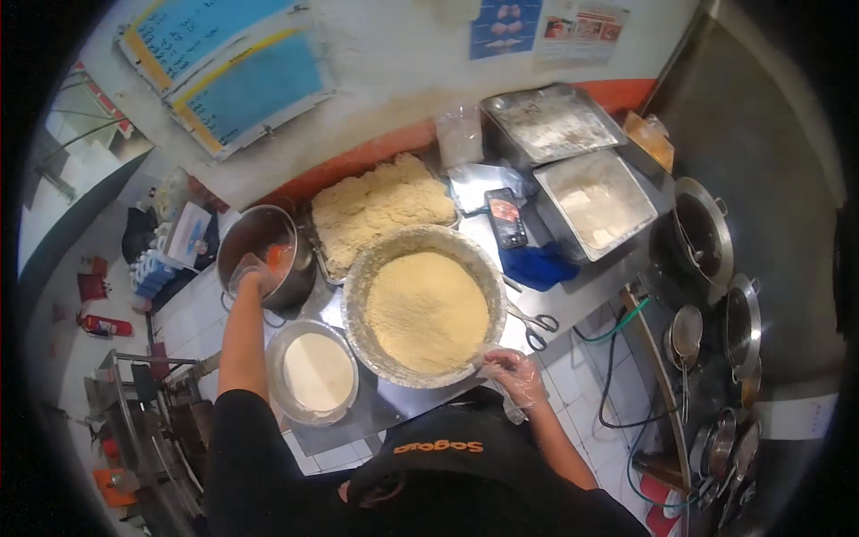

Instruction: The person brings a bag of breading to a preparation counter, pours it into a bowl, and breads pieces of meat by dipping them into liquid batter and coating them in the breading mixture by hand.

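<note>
My left hand [251,274], in a clear plastic glove, reaches into a deep metal pot [228,235] at the left; something orange-red [278,258] shows inside, beside the fingers. What those fingers hold is hidden. At the near right rim of a big round metal basin [356,359], my gloved right hand [513,376] has its fingers bent at the edge; whether they grip it is unclear. Pale yellow crumbs or flour [429,312] fill much of the basin. In front of the pot stands a smaller bowl [274,396] of creamy white liquid or batter [321,372].
Behind the basin, a tray is heaped with pale crumbly coating [382,208]. Scissors [537,329], a blue cloth [540,265] and a phone [507,218] lie to the right. Metal containers [594,201] stand beyond them. Pans and strainers [688,335] occupy the far right.
</note>
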`<state>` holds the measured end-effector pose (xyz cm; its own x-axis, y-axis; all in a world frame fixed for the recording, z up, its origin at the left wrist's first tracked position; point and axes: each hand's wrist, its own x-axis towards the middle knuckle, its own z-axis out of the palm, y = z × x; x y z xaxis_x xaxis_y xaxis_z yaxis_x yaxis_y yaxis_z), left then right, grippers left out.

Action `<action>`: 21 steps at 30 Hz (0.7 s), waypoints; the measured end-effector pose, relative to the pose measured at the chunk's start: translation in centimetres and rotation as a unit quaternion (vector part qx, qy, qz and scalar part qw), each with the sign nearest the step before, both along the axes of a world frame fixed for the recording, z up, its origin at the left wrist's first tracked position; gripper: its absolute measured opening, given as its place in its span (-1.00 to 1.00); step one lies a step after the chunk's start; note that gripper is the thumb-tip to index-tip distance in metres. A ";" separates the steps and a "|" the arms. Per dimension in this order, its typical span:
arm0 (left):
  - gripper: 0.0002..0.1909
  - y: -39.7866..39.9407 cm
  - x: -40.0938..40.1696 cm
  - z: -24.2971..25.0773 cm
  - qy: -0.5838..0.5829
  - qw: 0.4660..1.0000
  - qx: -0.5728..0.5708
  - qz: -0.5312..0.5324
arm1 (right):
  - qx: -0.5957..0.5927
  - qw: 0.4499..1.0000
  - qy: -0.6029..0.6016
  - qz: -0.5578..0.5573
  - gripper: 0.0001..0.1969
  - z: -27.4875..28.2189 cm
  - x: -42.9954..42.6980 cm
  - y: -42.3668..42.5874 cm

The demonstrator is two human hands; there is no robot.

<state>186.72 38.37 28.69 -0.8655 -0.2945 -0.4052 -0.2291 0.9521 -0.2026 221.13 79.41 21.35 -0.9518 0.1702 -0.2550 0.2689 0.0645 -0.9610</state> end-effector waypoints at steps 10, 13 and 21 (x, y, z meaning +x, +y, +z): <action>-0.69 -16.1 -5.7 -8.7 0.020 0.934 -0.002 -0.355 | -0.024 0.999 -0.030 -0.010 -0.76 -0.4 -0.7 -2.9; -0.72 -11.5 -2.8 -3.0 0.075 0.941 0.239 -0.225 | -0.024 1.000 0.017 -0.002 -0.75 -0.7 -1.2 -3.3; -0.72 -13.5 1.6 1.0 0.362 0.863 0.352 0.005 | -0.004 0.997 0.057 0.057 -0.78 1.3 -3.9 -8.3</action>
